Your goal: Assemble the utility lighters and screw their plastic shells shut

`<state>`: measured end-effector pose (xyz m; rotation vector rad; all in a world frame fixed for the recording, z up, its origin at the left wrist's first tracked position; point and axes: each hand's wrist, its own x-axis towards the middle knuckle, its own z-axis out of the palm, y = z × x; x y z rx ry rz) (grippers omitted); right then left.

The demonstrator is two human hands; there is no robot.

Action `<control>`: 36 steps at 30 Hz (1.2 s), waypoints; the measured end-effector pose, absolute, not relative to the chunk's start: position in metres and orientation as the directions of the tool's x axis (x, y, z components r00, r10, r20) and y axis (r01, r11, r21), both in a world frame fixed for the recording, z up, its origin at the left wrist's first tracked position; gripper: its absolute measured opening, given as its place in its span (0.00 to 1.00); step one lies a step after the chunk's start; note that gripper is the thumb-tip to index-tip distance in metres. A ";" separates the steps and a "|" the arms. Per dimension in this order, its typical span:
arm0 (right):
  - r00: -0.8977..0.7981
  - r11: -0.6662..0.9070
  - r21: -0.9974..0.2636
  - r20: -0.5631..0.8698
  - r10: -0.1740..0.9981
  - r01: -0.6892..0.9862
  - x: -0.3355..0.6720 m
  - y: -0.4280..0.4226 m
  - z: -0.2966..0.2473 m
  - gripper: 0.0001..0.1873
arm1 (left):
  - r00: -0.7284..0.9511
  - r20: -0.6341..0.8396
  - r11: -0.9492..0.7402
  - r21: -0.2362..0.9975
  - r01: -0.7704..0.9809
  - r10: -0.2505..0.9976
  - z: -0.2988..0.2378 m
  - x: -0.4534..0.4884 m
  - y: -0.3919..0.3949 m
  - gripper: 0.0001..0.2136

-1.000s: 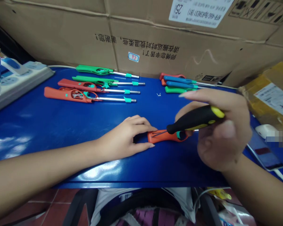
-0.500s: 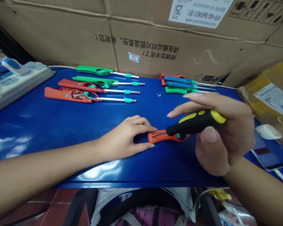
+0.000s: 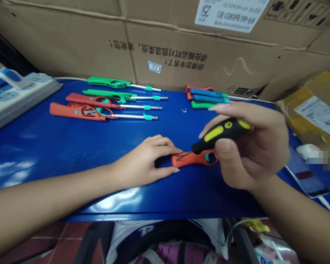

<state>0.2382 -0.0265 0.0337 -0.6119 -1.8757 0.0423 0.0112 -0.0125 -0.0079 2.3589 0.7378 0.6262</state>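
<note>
My left hand (image 3: 147, 157) rests on the blue table and pinches the end of an orange long-neck lighter (image 3: 195, 158) between thumb and index finger. The lighter lies flat, with a slot near that end and a turquoise trigger at its right; my right hand hides whatever extends beyond. In my right hand (image 3: 264, 146) is a black and yellow screwdriver (image 3: 213, 134), its handle tilted up to the right. The thin shaft points down-left at the lighter's slotted end. Whether the tip sits in the slot I cannot tell.
Several green and red lighters (image 3: 81, 112) with metal barrels lie at the back left. More lighters, including blue ones (image 3: 206, 93), are bunched at the back right. A power strip (image 3: 24, 90), a large cardboard box (image 3: 79, 44), a taped carton (image 3: 299, 90) and a phone (image 3: 308, 179) surround them.
My right hand has shifted left and slightly up, and the screwdriver handle stands steeper. More of the orange lighter's trigger end shows. My left hand stays in place.
</note>
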 end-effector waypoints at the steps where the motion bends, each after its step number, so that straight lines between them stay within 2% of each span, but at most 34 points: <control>1: -0.247 0.859 -0.273 0.881 0.404 0.433 0.238 -0.026 0.035 0.21 | 0.734 0.259 -0.676 0.648 0.349 0.627 -0.008 0.011 -0.012 0.17; 4: -0.251 0.845 -0.220 0.892 0.377 0.487 0.238 -0.024 0.037 0.19 | 0.733 0.264 -0.677 0.651 0.345 0.627 -0.008 0.012 -0.012 0.17; 8: -0.255 0.873 -0.423 0.841 0.478 0.242 0.239 -0.022 0.033 0.29 | 0.737 0.256 -0.679 0.644 0.353 0.625 -0.007 0.013 -0.011 0.13; 10: -0.306 0.863 -0.449 0.809 0.502 0.231 0.239 -0.020 0.032 0.29 | 0.738 0.262 -0.684 0.639 0.351 0.622 -0.007 0.013 -0.011 0.13; 13: -0.346 0.893 -0.295 0.843 0.411 0.340 0.241 -0.018 0.033 0.25 | 0.733 0.268 -0.687 0.635 0.354 0.625 -0.008 0.012 -0.012 0.14; 15: -0.347 0.896 -0.241 0.859 0.376 0.372 0.242 -0.019 0.034 0.23 | 0.731 0.272 -0.688 0.635 0.353 0.626 -0.008 0.012 -0.012 0.15; 16: -0.348 0.890 -0.261 0.850 0.396 0.375 0.242 -0.021 0.035 0.22 | 0.730 0.272 -0.687 0.635 0.353 0.627 -0.007 0.012 -0.012 0.15; 19: -0.348 0.825 -0.442 0.756 0.554 0.353 0.241 -0.028 0.034 0.25 | 0.728 0.272 -0.686 0.635 0.355 0.629 -0.007 0.012 -0.012 0.13; 21: -0.350 0.783 -0.517 0.704 0.618 0.346 0.240 -0.029 0.035 0.27 | 0.729 0.272 -0.689 0.630 0.358 0.628 -0.007 0.012 -0.012 0.12; 23: -0.362 0.821 -0.465 0.741 0.566 0.332 0.239 -0.025 0.036 0.26 | 0.731 0.275 -0.692 0.629 0.355 0.625 -0.008 0.012 -0.012 0.12; 27: -0.337 0.922 -0.153 0.899 0.279 0.356 0.240 -0.016 0.039 0.21 | 0.731 0.272 -0.686 0.638 0.349 0.626 -0.008 0.012 -0.011 0.15; 29: -0.382 0.926 -0.176 0.872 0.304 0.335 0.241 -0.015 0.040 0.23 | 0.732 0.263 -0.681 0.641 0.354 0.629 -0.007 0.012 -0.012 0.14; 33: -0.438 0.887 -0.392 0.771 0.462 0.246 0.242 -0.020 0.042 0.29 | 0.732 0.256 -0.677 0.643 0.359 0.632 -0.006 0.012 -0.012 0.13; 36: -0.448 0.909 -0.317 0.794 0.410 0.270 0.242 -0.021 0.044 0.25 | 0.732 0.262 -0.675 0.651 0.347 0.629 -0.007 0.012 -0.012 0.13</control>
